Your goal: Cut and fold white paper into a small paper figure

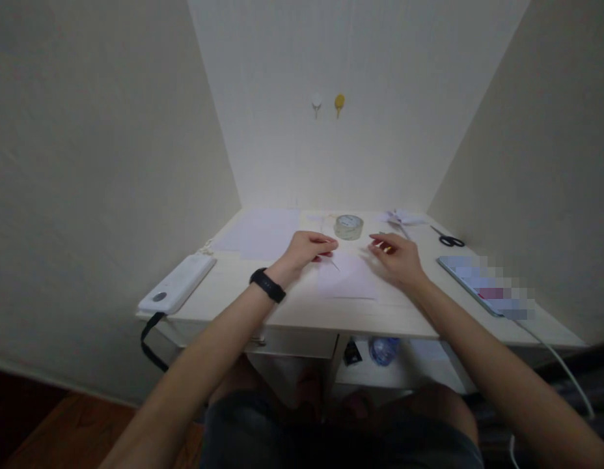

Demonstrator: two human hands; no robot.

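My left hand point(312, 251) is over the middle of the desk, thumb and fingertips pinched together. A thin pale strand point(336, 265) hangs from beneath its fingers, above a small sheet of white paper point(348, 280). To the right of that sheet, my right hand point(394, 257) hovers with loosely curled fingers and a gap between the fingertips. Small bits of green and yellow show by those fingers, too small to name. Just behind and between both hands stands a roll of clear tape point(349, 227).
Larger white sheets point(263, 231) lie at the back left. A white device point(178, 284) with a black strap sits front left. Crumpled paper point(402, 218), black scissors point(451, 240) and a phone point(482, 286) with a cable are on the right. Two hooks point(339, 103) are on the wall.
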